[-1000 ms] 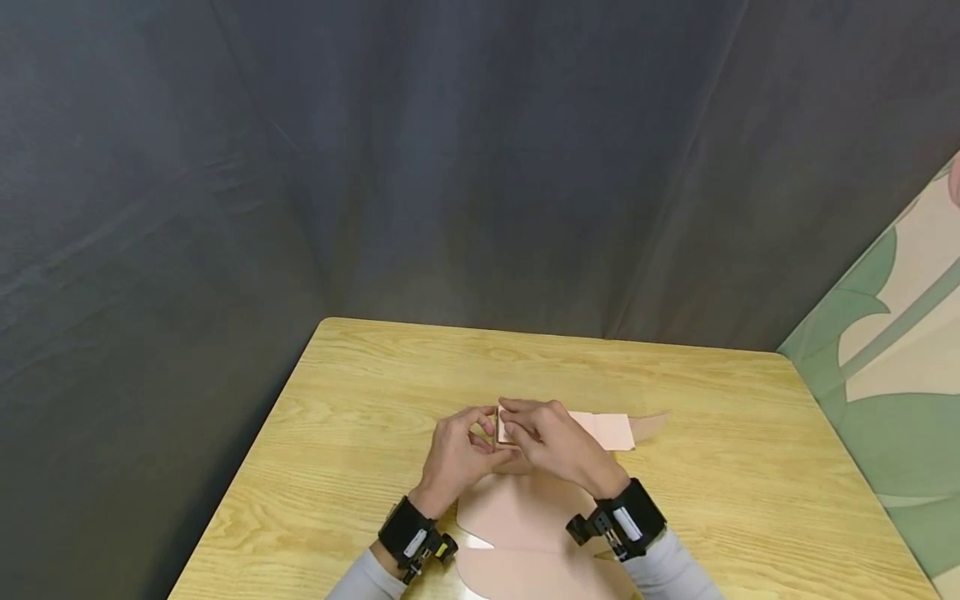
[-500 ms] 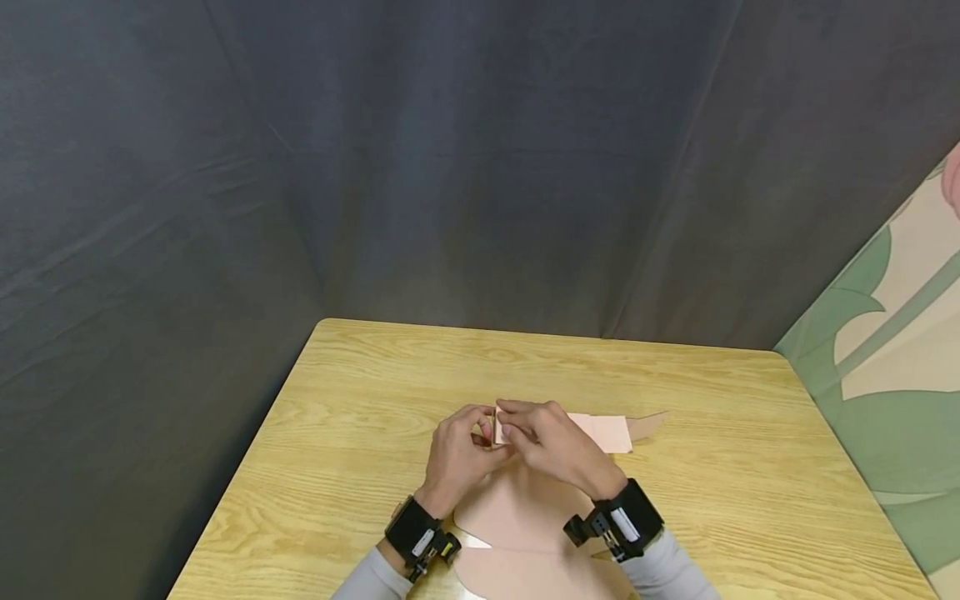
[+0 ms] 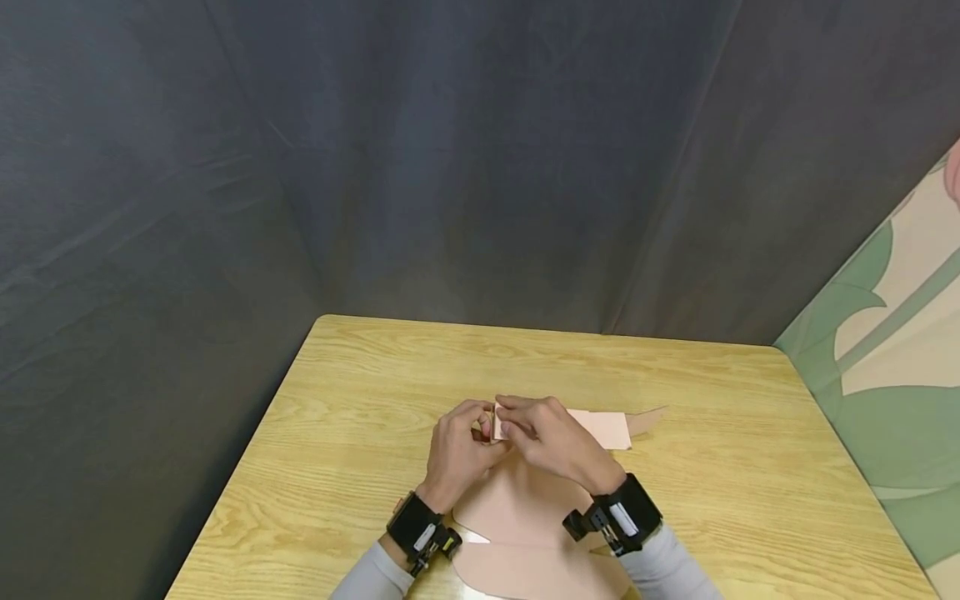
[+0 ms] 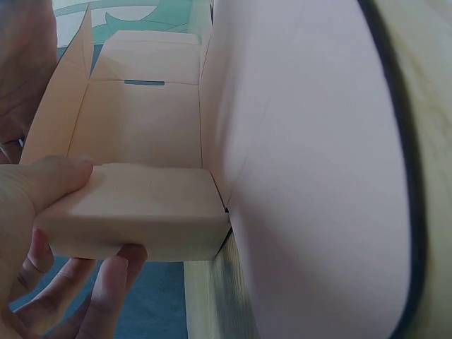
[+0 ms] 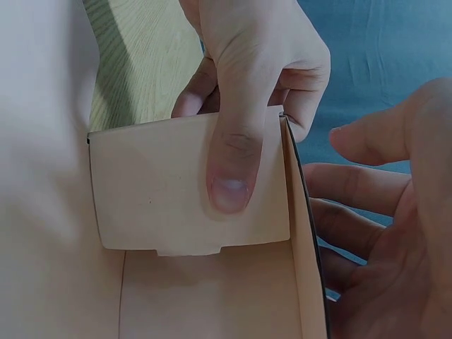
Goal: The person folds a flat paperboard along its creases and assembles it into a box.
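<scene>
Left hand [image 3: 459, 447] first: I have its thumb lying across the folded end flap [image 5: 162, 187], the fingers underneath, so it pinches the near end of a pale pink cardboard box [image 4: 145, 131]. Right hand [image 3: 558, 440], by the right wrist view, is loosely spread: its fingers sit outside the long side wall [image 5: 305, 240] with the thumb apart from them, and that wall is not between the two. I cannot tell how firmly those fingertips touch it.

The box is between the hands, toward the front of the table, its end walls in line from left to right. I read the left end as folded up, with a short tab along the flap's edge; the far end lies open, and a narrow slot [image 4: 145, 82] crosses the fold there. A slanted side flap [image 3: 647, 422] sticks out to the right. A broad, round-cornered panel [image 3: 528, 500] extends toward the person, below the wrists.

Each wrist carries a black camera mount over a pale grey sleeve [image 3: 371, 575]. Farther out I get the wood-grain table [image 3: 405, 358], a dark curtain [image 3: 480, 167] behind it, and a leaf-patterned backdrop [image 3: 915, 433] on the right.
</scene>
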Action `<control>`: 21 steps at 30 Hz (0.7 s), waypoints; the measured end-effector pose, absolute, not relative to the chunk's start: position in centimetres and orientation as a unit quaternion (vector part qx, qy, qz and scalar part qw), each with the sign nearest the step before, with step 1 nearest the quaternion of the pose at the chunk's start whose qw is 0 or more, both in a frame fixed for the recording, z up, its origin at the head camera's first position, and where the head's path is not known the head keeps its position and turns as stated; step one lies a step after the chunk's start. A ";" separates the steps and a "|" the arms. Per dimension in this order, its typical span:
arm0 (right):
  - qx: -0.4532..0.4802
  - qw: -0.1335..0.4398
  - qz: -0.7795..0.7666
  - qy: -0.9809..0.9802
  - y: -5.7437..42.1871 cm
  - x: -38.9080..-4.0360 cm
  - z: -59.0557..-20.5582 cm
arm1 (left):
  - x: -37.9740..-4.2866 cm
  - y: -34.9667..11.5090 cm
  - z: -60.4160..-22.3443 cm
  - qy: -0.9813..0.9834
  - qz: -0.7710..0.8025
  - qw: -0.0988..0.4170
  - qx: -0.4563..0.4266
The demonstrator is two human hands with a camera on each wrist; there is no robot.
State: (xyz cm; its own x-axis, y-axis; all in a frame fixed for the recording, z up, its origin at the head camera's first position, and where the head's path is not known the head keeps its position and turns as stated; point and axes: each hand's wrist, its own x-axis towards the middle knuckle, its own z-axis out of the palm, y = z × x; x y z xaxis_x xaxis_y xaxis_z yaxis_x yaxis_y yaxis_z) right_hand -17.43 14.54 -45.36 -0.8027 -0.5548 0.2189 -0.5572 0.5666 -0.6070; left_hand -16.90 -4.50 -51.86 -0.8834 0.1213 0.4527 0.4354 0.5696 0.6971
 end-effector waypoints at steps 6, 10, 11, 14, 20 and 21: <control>0.313 0.000 0.342 -0.886 14.6 -17.5 -45.2 | -17.1 -4.4 -51.9 -0.870 -0.430 0.184 -0.159; 0.314 -0.002 0.344 -0.885 14.6 -17.6 -45.3 | -17.2 -4.4 -51.9 -0.868 -0.431 0.187 -0.160; 0.315 -0.002 0.345 -0.884 14.5 -17.6 -45.3 | -17.2 -4.4 -51.9 -0.867 -0.431 0.189 -0.161; 0.317 0.000 0.345 -0.884 14.5 -17.7 -45.4 | -17.3 -4.5 -51.9 -0.866 -0.431 0.193 -0.165; 0.329 0.012 0.333 -0.883 14.8 -17.7 -45.6 | -17.3 -4.4 -52.2 -0.865 -0.422 0.210 -0.171; 0.332 0.017 0.329 -0.884 14.9 -17.7 -45.7 | -17.3 -4.4 -52.2 -0.866 -0.422 0.210 -0.170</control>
State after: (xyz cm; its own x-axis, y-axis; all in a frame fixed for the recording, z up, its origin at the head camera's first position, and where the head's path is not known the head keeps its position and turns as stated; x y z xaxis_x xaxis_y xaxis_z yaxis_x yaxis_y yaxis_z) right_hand -17.72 14.92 -45.66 -0.7789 -0.5762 0.2476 -0.5980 0.5633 -0.5701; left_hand -17.30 -4.38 -52.22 -0.8539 0.1171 0.5071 0.4715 0.5866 0.6585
